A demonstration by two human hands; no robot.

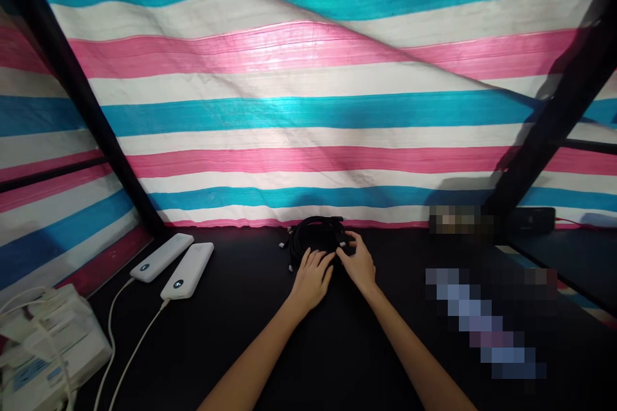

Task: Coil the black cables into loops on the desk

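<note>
A bundle of coiled black cables (315,233) with small silver plugs lies on the black table (270,347), close to the striped sheet at the back. My left hand (312,277) rests on the coil's near edge, fingers stretched forward and slightly apart. My right hand (357,260) touches the coil's right side, its fingers bent over the cables near a plug. Whether either hand grips a cable is unclear.
Two white power banks (173,262) lie at the left with white leads running toward me. A white box with cords (43,347) sits at the lower left corner. A pink, blue and white striped sheet (308,109) hangs behind. Black frame posts (549,135) slant at both sides.
</note>
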